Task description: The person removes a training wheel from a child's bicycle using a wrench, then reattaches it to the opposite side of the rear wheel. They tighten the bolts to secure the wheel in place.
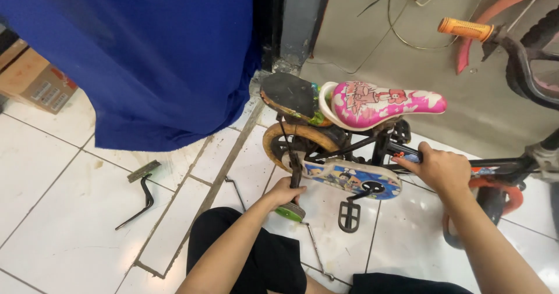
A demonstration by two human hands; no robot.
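White tiled floor (58, 224), blue cloth (145, 55) hanging upper left. Small bicycle (349, 154) standing centre frame. Left hand (285, 192) gripping training-wheel bracket (295, 168), fingers closed; right hand (439, 168) clenching frame tube (501, 164), steadying bicycle upright.

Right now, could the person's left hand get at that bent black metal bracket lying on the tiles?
Probably yes. The left hand is closed in a grip on the training-wheel strut of the small bicycle, so it must let go first. The black bracket lies apart on open white tiles to its left, nothing between.
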